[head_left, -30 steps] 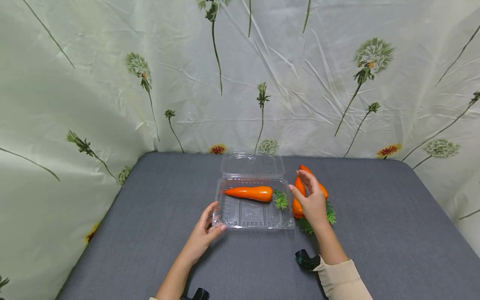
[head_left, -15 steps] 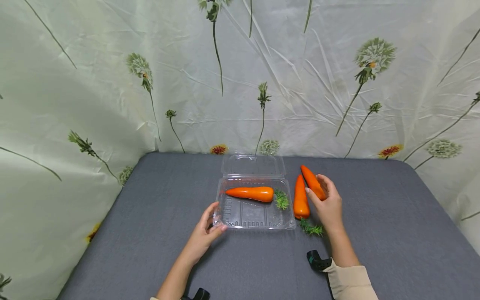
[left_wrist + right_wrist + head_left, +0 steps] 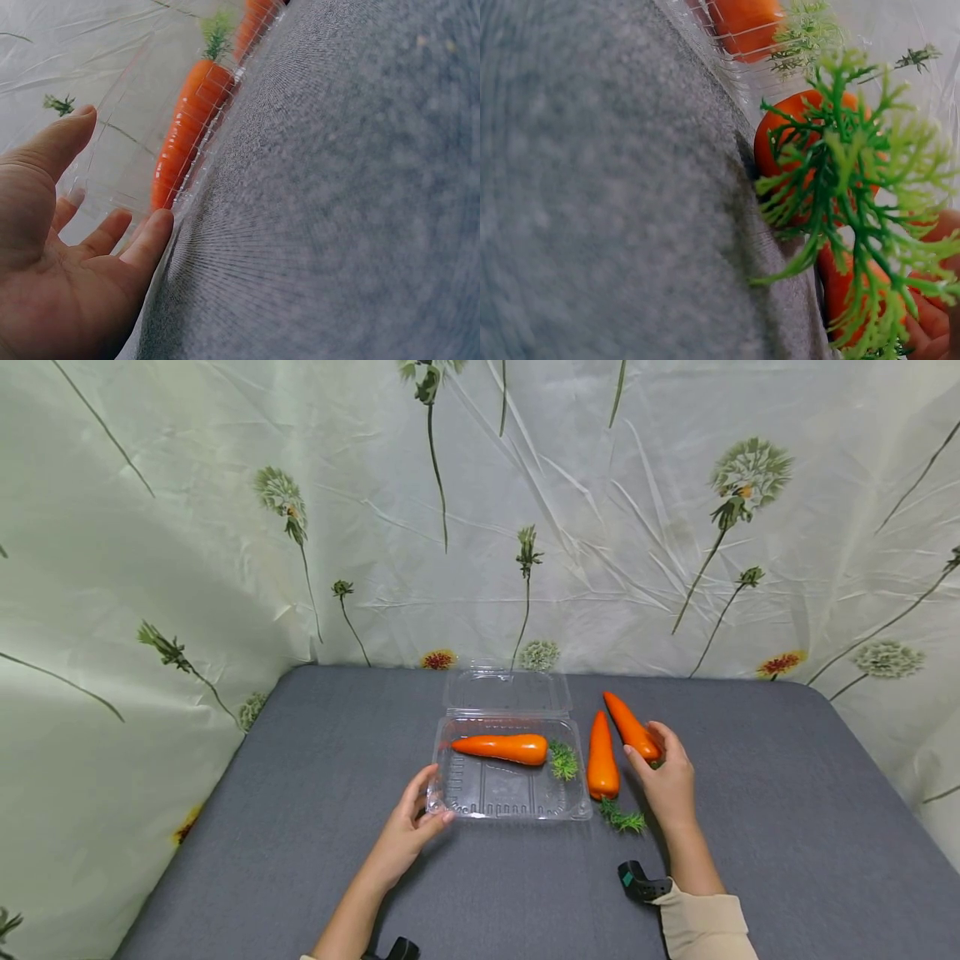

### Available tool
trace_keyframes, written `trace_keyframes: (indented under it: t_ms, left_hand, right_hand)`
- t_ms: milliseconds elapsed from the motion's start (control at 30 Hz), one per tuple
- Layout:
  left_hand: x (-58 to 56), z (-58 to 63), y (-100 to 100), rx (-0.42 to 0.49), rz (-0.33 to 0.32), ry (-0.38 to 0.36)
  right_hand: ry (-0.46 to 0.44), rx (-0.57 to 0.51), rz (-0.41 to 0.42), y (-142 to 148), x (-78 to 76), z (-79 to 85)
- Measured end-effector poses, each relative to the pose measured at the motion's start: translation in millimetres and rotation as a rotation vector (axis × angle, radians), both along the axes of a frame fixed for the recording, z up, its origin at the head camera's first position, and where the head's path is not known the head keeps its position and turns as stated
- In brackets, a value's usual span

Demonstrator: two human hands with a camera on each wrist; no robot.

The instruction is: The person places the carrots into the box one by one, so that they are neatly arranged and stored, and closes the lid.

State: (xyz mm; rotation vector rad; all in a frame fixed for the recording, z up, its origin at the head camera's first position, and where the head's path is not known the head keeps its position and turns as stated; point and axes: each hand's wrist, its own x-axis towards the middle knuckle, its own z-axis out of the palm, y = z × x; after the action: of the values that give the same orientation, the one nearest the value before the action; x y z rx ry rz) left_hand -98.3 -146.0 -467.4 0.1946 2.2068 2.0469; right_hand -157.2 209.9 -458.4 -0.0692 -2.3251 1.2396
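A clear plastic clamshell container (image 3: 483, 793) lies with its lid folded back. Inside is an orange carrot (image 3: 501, 748) with a frilly green top (image 3: 563, 761). My left hand (image 3: 405, 825) holds the container's front left corner, thumb at the front and fingers along the left wall. To the right, two more carrots rest on the table: a near carrot (image 3: 602, 760) with green leaves (image 3: 622, 817), and a far carrot (image 3: 628, 725). My right hand (image 3: 670, 781) holds the far carrot's thick end between thumb and fingers, hiding most of its leaves.
Grey cloth covers the table (image 3: 300, 760). A pale curtain (image 3: 480, 510) printed with dandelions hangs behind it and to the left. The container's raised lid (image 3: 507, 691) reaches near the back edge. A black wrist device (image 3: 641, 883) sits on the right wrist.
My right hand has moved right from above the two loose carrots to the far carrot's thick end and taken hold there. The left hand and container have stayed put.
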Motion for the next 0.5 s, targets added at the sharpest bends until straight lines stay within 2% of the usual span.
trace_keyframes:
  t_ms: [200, 500]
  left_hand:
    - [-0.5, -0.9, -0.4, -0.009, -0.004, 0.005]
    - [0.2, -0.3, -0.3, -0.013, 0.009, -0.009]
  right_hand:
    - [-0.041, 0.008, -0.017, 3.5, 0.3, -2.0]
    - [-0.164, 0.032, -0.04, 5.9, -0.4, -6.7]
